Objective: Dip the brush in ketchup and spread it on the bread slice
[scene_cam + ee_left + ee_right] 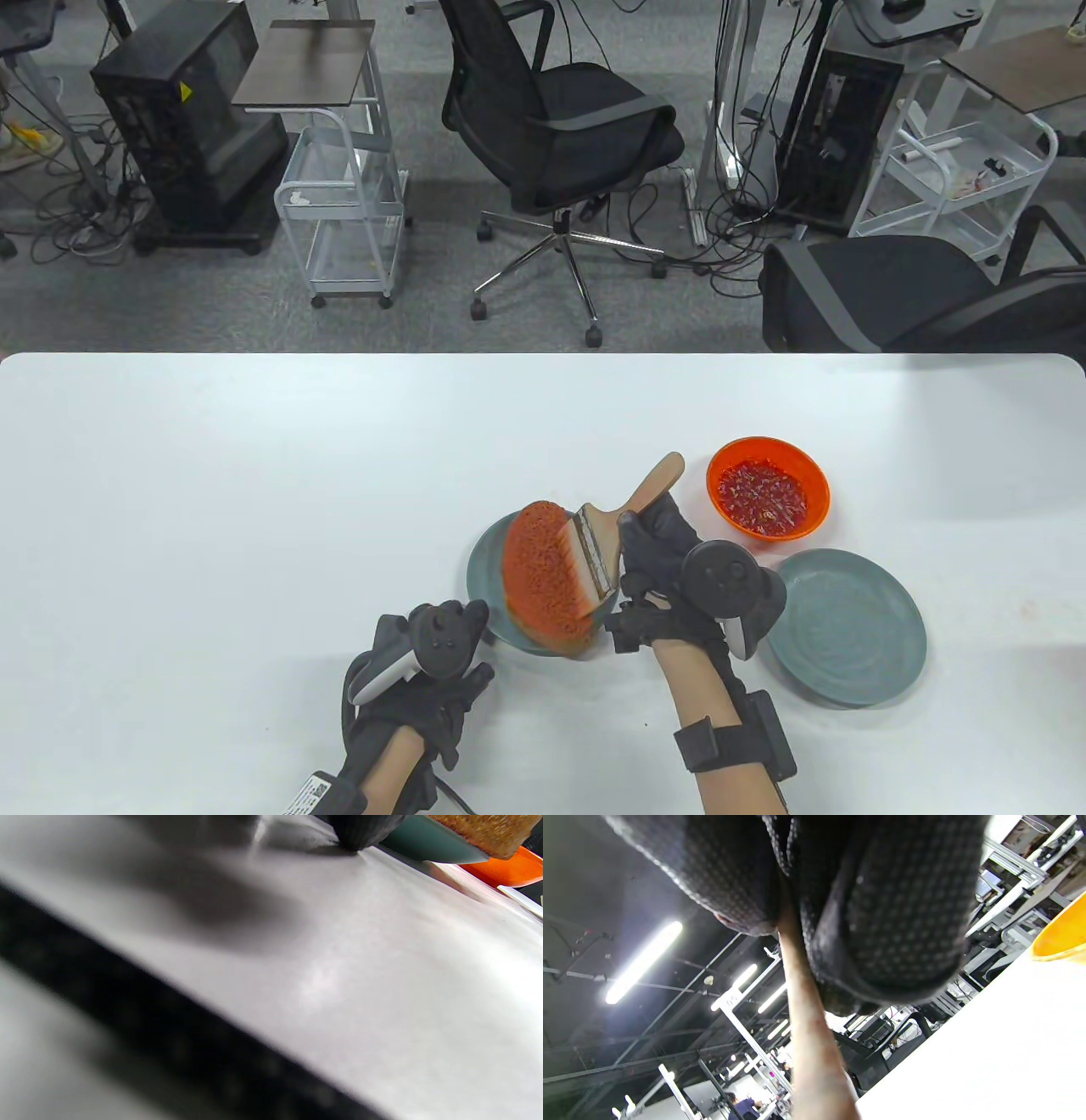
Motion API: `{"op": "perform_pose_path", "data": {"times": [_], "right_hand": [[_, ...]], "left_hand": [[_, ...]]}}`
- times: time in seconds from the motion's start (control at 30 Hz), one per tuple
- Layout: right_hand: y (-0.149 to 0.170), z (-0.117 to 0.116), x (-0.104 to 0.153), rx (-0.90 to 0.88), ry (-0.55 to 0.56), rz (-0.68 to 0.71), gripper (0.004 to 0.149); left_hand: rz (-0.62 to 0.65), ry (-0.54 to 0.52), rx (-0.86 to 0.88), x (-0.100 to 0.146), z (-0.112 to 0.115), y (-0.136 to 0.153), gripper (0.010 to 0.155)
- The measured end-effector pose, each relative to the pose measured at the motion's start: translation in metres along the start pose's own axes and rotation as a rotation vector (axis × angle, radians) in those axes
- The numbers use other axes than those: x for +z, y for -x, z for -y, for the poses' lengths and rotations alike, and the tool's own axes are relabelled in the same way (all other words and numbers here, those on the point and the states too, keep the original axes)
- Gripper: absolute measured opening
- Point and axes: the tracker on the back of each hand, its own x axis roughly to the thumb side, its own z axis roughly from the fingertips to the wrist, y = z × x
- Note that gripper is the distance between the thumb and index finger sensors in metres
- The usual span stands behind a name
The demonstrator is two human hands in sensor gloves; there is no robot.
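Right hand (pixel 657 552) clamped on wooden-handled flat brush (pixel 624 522) (handle toward 1 o'clock), bristles on red-coated bread slice (pixel 547 581), left hand (pixel 424 671) at 7 o'clock, grip unclear.

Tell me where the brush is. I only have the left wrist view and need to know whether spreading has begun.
Observer: The brush has its bristles on the bread slice, whose top is already red.
Operator: Who holds it?
Observer: The right hand grips its wooden handle; the left hand holds nothing and sits beside the bread's plate.
Operator: Any ketchup left?
Observer: Yes, red ketchup sits in the orange bowl, beyond a second plate.
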Motion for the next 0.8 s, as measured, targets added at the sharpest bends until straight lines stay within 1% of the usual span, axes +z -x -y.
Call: {"op": "perform_pose_path", "data": {"times": [0.1,0.13,0.2,0.27,0.33,0.4,0.5,0.57,0.63,0.67,0.7,0.8], "right_hand": [[-0.001,-0.011,0.002,-0.130,-0.048,-0.046,0.052],[-0.002,-0.019,0.005,-0.162,-0.075,-0.069,0.052],[-0.003,-0.031,0.008,-0.185,-0.118,-0.084,0.052],[-0.003,-0.035,0.009,-0.145,-0.128,-0.087,0.052],[0.001,-0.029,0.005,-0.092,-0.096,-0.072,0.053],[0.007,-0.016,-0.001,-0.043,-0.050,-0.069,0.052],[0.019,0.011,-0.014,-0.005,0.028,-0.095,0.052],[0.027,0.036,-0.029,-0.018,0.099,-0.117,0.052],[0.033,0.059,-0.044,0.006,0.150,-0.131,0.052],[0.035,0.068,-0.051,0.033,0.174,-0.133,0.052],[0.039,0.083,-0.061,0.088,0.207,-0.140,0.052],[0.050,0.103,-0.079,0.207,0.246,-0.159,0.052]], "left_hand": [[-0.001,0.000,-0.001,0.000,0.000,0.000,0.069],[-0.001,0.001,0.001,0.000,0.000,0.000,0.069],[0.000,0.002,0.002,0.000,0.000,0.000,0.069],[0.001,0.002,0.003,0.000,0.000,0.000,0.069],[0.002,0.002,0.002,0.000,0.000,0.001,0.069],[0.002,0.003,0.003,0.000,0.000,0.000,0.069],[0.002,0.005,0.002,0.000,0.000,0.000,0.069],[0.003,0.006,0.003,0.000,0.000,0.000,0.069],[0.003,0.005,0.003,0.000,0.000,0.000,0.069],[0.004,0.005,0.003,0.000,0.000,0.000,0.069],[0.004,0.006,0.003,0.000,0.000,0.000,0.069],[0.004,0.009,0.006,0.000,-0.001,0.000,0.069]]}}
